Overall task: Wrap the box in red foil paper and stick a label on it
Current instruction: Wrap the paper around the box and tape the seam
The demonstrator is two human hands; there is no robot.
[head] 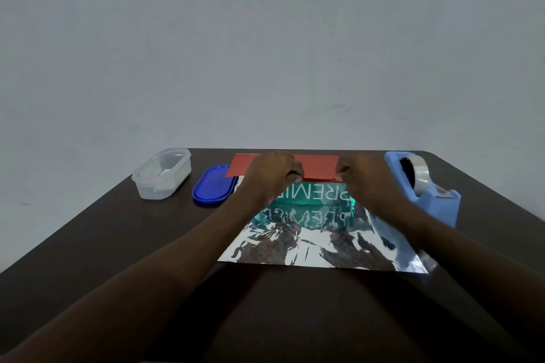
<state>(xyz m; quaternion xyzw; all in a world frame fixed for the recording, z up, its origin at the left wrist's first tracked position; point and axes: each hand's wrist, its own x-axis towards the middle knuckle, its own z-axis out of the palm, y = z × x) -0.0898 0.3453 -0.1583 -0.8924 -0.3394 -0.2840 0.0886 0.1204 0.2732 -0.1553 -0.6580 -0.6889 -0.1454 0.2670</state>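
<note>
A teal box [312,194] with white lettering lies on a sheet of foil paper [312,247] whose silver mirror side faces up toward me. The far part of the sheet is folded over the box top, showing its red side [317,166]. My left hand [272,174] and my right hand [364,175] both pinch the near edge of that red flap, fingers curled, holding it down on the box top. No label shows outside the tub.
A clear plastic tub [162,174] with a white slip inside stands at the far left, its blue lid [213,188] beside it. A light blue tape dispenser [424,186] with a clear roll sits at the right. The dark table [118,244] ends against a pale wall.
</note>
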